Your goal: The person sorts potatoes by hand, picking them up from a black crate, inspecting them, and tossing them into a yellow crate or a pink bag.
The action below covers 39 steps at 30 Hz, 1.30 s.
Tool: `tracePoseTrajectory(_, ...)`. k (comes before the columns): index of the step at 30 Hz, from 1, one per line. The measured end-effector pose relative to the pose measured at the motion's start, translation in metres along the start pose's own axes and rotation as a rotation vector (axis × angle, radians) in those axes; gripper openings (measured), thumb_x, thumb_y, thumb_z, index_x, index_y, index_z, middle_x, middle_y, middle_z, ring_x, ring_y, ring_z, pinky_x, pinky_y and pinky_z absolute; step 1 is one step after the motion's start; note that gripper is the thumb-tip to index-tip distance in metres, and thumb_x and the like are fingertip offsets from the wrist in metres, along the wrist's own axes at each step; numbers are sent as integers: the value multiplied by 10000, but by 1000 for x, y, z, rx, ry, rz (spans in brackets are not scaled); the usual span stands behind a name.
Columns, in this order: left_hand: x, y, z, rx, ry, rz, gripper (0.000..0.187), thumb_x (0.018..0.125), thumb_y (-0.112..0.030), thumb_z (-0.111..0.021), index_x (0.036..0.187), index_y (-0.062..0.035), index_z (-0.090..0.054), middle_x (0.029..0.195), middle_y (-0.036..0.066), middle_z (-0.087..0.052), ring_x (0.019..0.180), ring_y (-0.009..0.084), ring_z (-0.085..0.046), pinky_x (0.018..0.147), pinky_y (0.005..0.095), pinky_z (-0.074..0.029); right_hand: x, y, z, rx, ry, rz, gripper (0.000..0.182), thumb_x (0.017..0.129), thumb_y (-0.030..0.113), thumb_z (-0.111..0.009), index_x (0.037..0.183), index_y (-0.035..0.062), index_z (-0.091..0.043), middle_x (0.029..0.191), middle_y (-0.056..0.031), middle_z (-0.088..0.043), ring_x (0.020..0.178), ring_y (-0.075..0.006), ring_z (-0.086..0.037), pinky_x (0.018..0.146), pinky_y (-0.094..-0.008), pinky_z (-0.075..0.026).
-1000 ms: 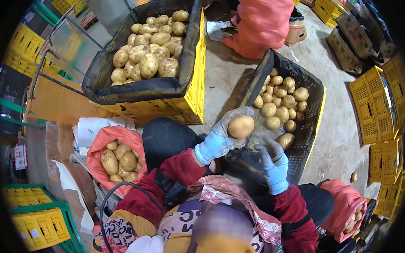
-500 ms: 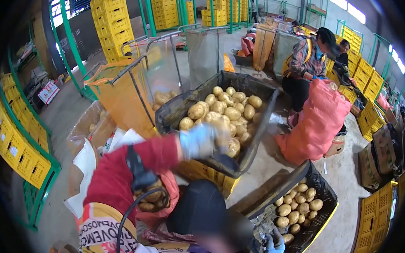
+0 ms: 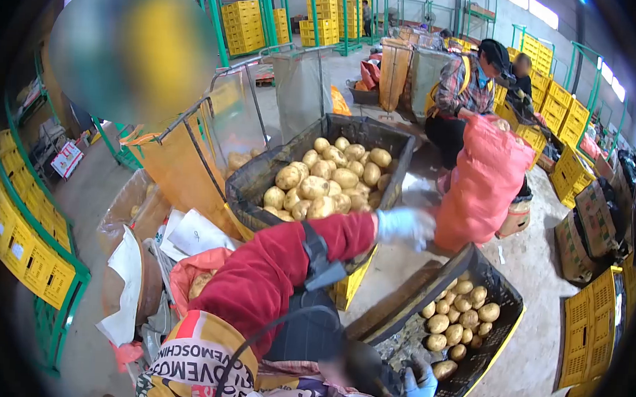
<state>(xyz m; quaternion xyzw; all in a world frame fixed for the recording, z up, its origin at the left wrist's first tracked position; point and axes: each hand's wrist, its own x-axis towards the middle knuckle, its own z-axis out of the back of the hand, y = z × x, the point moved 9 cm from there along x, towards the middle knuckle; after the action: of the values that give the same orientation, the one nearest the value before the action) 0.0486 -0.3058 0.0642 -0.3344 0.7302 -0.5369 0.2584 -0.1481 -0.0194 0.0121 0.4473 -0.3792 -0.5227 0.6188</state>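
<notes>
red left sleeve [image 3: 279,264] outstretched, right hand [image 3: 420,389] near potatoes [image 3: 444,368]

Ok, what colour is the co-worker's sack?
The sack is salmon pink; clearest in the head view.

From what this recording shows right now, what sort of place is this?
Probably a produce sorting or packing warehouse: potatoes fill a lined crate, a person handles a tall pink sack, and yellow crates stand stacked beyond.
</notes>
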Motion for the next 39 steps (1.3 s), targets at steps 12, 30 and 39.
tracePoseTrajectory(12,25,233,-132,844,3,277,417,862,-113,-601,1253,0,-509,1208,122,-588,1107,202,-563,941,304,-452,-58,13,204,495,-668,73,391,952,176,-512,1298,-2,-476,1096,-130,-636,855,-152,-623,741,-271,-489)
tracePoseTrajectory(30,138,450,-207,1895,14,208,173,843,-188,-521,997,-159,-593,876,63,-635,843,240,-628,681,391,-488,-108,-28,230,841,-703,-390,495,963,298,-466,1333,-27,-416,1168,-174,-587,868,-225,-571,741,-305,-477)
tracePoseTrajectory(39,13,439,-204,341,-38,998,625,717,-513,-724,1184,-120,-587,1206,154,-546,1003,299,-586,832,428,-478,-79,-23,175,849,-430,-439,502,967,279,-452,1346,-45,-393,1175,-195,-581,918,-228,-581,798,-324,-471)
